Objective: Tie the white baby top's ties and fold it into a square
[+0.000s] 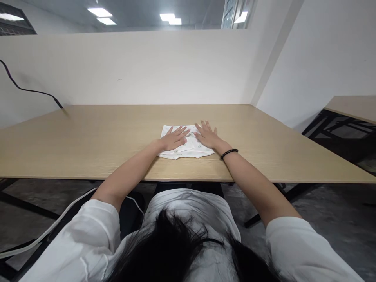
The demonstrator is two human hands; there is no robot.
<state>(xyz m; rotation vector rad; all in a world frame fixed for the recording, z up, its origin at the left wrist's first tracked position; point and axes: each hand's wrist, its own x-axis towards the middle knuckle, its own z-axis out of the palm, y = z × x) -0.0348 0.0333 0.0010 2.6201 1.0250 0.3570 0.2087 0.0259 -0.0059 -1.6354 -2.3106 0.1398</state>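
Note:
A white cloth item (188, 152) with small printed figures lies folded and flat on the table, near its front edge. It may be a small garment, but its kind does not show clearly. My left hand (175, 138) rests palm down on the cloth's left part, fingers spread and pointing right. On the upper right part lies my right hand (207, 135), also flat, with its fingers apart and pointing away from me. Both hands cover some of the cloth. A black beaded bracelet (229, 153) circles my right wrist.
The light wooden table (111, 137) reaches back to a white wall (147, 66). A dark cable (32, 91) hangs at the far left and meets the table's back corner. Another table (352, 107) stands at the right. A white cable (58, 219) runs below on the left.

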